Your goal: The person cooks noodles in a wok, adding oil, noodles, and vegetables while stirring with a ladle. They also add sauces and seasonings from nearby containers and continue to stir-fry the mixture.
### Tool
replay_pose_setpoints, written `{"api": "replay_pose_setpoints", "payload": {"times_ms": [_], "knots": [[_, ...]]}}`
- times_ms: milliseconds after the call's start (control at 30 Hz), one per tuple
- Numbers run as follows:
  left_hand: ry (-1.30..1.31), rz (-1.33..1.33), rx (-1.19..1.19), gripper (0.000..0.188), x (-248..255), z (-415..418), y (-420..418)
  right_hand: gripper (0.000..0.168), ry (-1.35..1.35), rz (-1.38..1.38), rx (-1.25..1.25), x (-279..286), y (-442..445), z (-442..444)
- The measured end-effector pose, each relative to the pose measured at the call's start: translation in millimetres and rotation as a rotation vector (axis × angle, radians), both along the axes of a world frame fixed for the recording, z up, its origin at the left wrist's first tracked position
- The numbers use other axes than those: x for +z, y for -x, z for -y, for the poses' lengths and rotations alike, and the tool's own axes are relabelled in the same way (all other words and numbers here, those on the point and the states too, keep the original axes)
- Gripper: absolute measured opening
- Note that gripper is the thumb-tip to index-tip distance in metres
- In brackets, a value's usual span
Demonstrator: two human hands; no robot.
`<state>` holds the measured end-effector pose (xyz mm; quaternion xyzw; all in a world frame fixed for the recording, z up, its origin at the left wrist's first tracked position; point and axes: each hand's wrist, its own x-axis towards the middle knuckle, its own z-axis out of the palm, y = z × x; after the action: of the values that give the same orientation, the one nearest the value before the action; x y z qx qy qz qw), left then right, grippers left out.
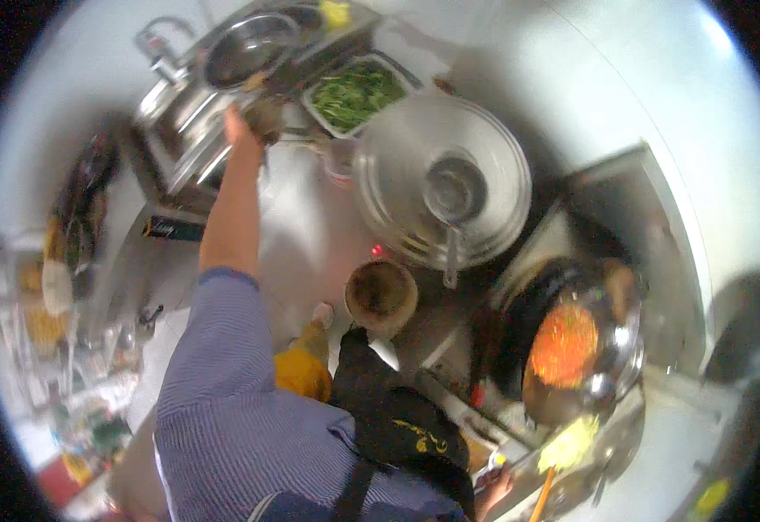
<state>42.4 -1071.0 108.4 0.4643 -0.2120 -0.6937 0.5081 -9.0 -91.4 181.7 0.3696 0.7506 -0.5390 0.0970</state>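
Observation:
My left arm reaches forward to the steel sink counter (184,124). My left hand (241,129) is at its edge, closed around a blurred brown object (266,119) that I cannot identify. Just beyond lies a round metal basin (249,52); a white tray of chopped green leaves (357,94) sits to the right. Low at the right, my right hand (496,488) is partly hidden by my apron (412,424), beside a small white round thing (496,459). Whether its fingers hold anything is unclear. Near it is a wooden-handled tool with a pale yellow head (569,447).
A wide metal vessel (386,196) bears a long-handled metal scoop (456,189). On the right, a dark wok (537,404) holds orange-red food (564,346), with a metal ladle (597,385) beside it. A round bucket (380,297) stands before my feet. Cluttered shelves (47,320) line the left.

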Motion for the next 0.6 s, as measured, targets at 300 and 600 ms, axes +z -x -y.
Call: {"api": "replay_pose_setpoints", "payload": {"times_ms": [300,600], "knots": [[-0.181,-0.021,-0.761,0.042,-83,-271,-60,0.011,0.213,-0.049,0.179,31,36,24],[-0.455,-0.078,-0.989,0.040,-39,-635,3,0.019,0.325,-0.019,0.504,-28,85,-126]]}}
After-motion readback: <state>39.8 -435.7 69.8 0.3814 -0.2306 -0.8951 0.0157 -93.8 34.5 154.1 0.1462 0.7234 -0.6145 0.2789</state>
